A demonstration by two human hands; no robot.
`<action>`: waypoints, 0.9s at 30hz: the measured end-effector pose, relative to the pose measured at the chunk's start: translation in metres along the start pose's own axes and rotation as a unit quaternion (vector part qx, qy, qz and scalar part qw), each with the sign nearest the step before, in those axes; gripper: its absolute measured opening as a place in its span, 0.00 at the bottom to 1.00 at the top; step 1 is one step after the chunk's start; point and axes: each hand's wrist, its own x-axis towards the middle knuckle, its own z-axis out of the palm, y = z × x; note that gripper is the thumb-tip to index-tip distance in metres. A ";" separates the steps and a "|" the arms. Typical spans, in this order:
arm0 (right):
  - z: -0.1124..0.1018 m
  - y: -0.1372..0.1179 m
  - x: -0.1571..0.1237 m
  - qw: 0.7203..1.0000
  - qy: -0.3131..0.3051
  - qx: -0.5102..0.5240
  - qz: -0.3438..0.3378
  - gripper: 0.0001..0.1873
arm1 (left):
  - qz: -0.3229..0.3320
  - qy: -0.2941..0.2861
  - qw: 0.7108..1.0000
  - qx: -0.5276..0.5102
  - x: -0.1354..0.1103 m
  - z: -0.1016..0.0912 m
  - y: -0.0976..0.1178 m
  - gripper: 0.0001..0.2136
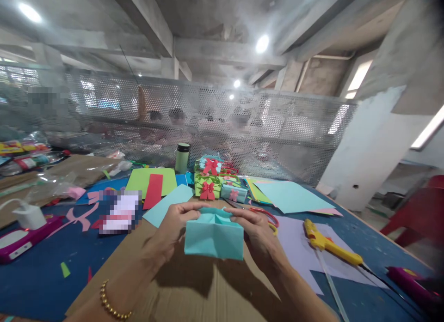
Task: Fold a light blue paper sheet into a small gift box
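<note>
Right now, a blue paper box (214, 241) is hanging between the two hands, above a brown cardboard sheet (222, 296). The left hand (173, 229) is pinching its upper left corner between thumb and forefinger; the right hand (259, 233) is pinching the upper right corner likewise. The other fingers are curling by the box's sides, partly hidden. The box's wide front wall is facing the wearer, and folded paper is showing along its top; what the inside is holding, I cannot tell.

Beyond it, a green paper box with a red bow (207, 190) is sitting under a pale blue one with a red bow (211, 167), and a small blue box with a pink bow (234, 194) is standing just beside them. A green bottle (182, 159) is standing near, its black lid covering whatever it is holding.

Cardboard is stretching below the hands, taking their shadows. On the right, a pair of scissors (268, 215) is lying close behind the right hand, and a yellow glue gun (331, 249) is resting farther out on lilac paper (289, 234). The blue table's (376, 241) right edge is slanting away past the gun.
</note>
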 end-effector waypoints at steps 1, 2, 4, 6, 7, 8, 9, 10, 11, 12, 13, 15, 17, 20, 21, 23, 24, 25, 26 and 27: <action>0.000 0.000 0.000 1.000 0.002 0.004 0.003 0.16 | -0.002 0.005 1.000 0.005 0.000 0.000 0.000 0.15; 0.001 0.001 0.000 1.000 0.004 0.006 0.004 0.16 | -0.001 0.010 1.000 0.012 0.001 -0.001 -0.001 0.14; 0.002 0.000 -0.002 1.000 0.010 0.001 0.004 0.15 | 0.007 0.016 1.000 0.021 0.002 -0.003 -0.004 0.12; 0.004 -0.002 -0.003 1.000 0.020 -0.007 0.001 0.14 | 0.014 0.014 1.000 0.019 0.003 -0.005 -0.006 0.11; 0.005 -0.002 -0.004 1.000 0.025 -0.012 -0.001 0.13 | 0.015 0.013 1.000 0.019 0.003 -0.005 -0.007 0.11; 0.006 -0.002 -0.004 0.999 0.028 -0.016 -0.003 0.12 | 0.015 0.014 1.000 0.021 0.003 -0.005 -0.007 0.10; 0.007 -0.002 -0.004 0.999 0.031 -0.018 -0.004 0.12 | 0.015 0.018 0.999 0.024 0.002 -0.004 -0.007 0.09; 0.007 -0.002 -0.004 0.999 0.033 -0.018 -0.005 0.11 | 0.017 0.025 0.999 0.027 0.002 -0.004 -0.007 0.09; 0.007 -0.001 -0.004 0.999 0.035 -0.017 -0.005 0.11 | 0.018 0.033 0.999 0.033 0.002 -0.003 -0.007 0.08; 0.007 0.000 -0.004 0.999 0.039 -0.015 -0.006 0.10 | 0.020 0.040 0.998 0.039 0.002 -0.002 -0.007 0.08; 0.007 0.001 -0.003 0.999 0.042 -0.013 -0.007 0.10 | 0.024 0.047 0.998 0.044 0.002 -0.001 -0.006 0.08; 0.007 0.002 -0.003 0.999 0.044 -0.008 -0.005 0.10 | 0.032 0.051 0.996 0.060 0.002 -0.001 -0.005 0.08; 0.007 0.001 -0.004 0.999 0.041 -0.006 -0.001 0.11 | 0.044 0.046 0.995 0.082 0.002 -0.002 -0.004 0.08; 0.006 -0.002 -0.006 0.999 0.036 -0.008 0.002 0.11 | 0.061 0.034 0.991 0.113 0.001 -0.004 -0.003 0.09; 0.006 -0.003 -0.006 0.999 0.035 -0.006 0.002 0.12 | 0.064 0.033 0.990 0.119 0.001 -0.004 -0.003 0.09; 0.007 -0.004 -0.006 0.999 0.037 -0.001 0.002 0.12 | 0.066 0.032 0.990 0.123 -0.001 -0.003 -0.002 0.10; 0.007 -0.005 -0.006 0.999 0.038 -0.001 0.001 0.12 | 0.068 0.033 0.990 0.123 -0.001 -0.002 -0.002 0.10; 0.007 -0.004 -0.006 0.999 0.040 -0.003 0.000 0.12 | 0.069 0.034 0.990 0.122 -0.002 -0.001 -0.002 0.12; 0.007 -0.004 -0.006 0.999 0.040 -0.008 -0.002 0.12 | 0.071 0.035 0.989 0.121 -0.002 0.000 -0.002 0.13; 0.007 -0.003 -0.007 0.999 0.038 -0.013 -0.005 0.11 | 0.073 0.033 0.989 0.122 -0.002 0.001 -0.003 0.15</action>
